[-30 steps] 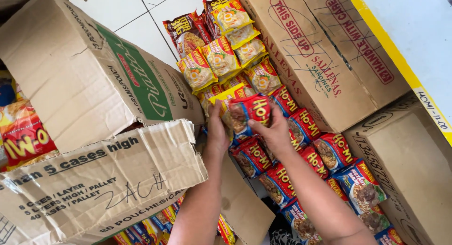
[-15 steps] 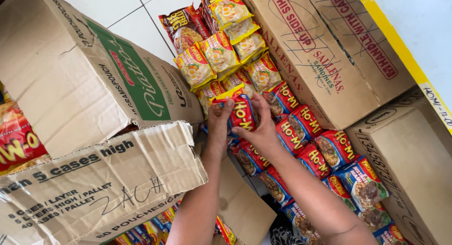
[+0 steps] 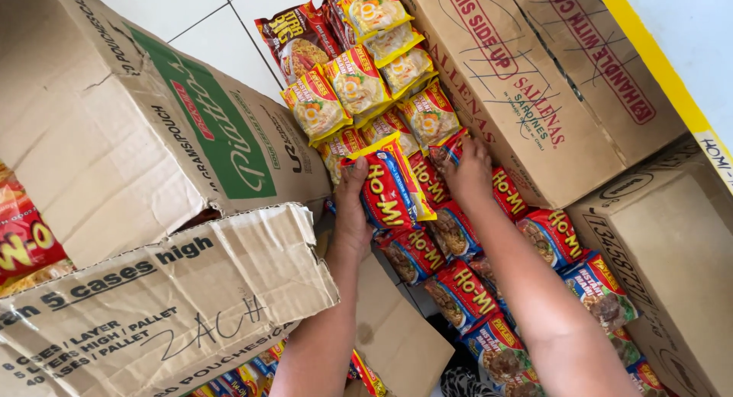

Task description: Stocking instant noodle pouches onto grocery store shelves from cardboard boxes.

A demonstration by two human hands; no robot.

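Hands among stacked noodle packets

The left hand (image 3: 353,214) grips a red-and-yellow plastic noodle packet (image 3: 391,185); the right hand's (image 3: 469,170) fingers lie spread on red packets (image 3: 450,149) beside it.

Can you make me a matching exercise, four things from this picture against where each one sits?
Things:
1. left hand
2. right hand
3. yellow noodle packets
4. green-panelled carton

Places:
A. on the left, tipped over
B. gripping a red noodle packet
C. row nearest the white floor tiles
D. pressed on packets beside the big brown carton

Pairs: 1-B, 2-D, 3-C, 4-A
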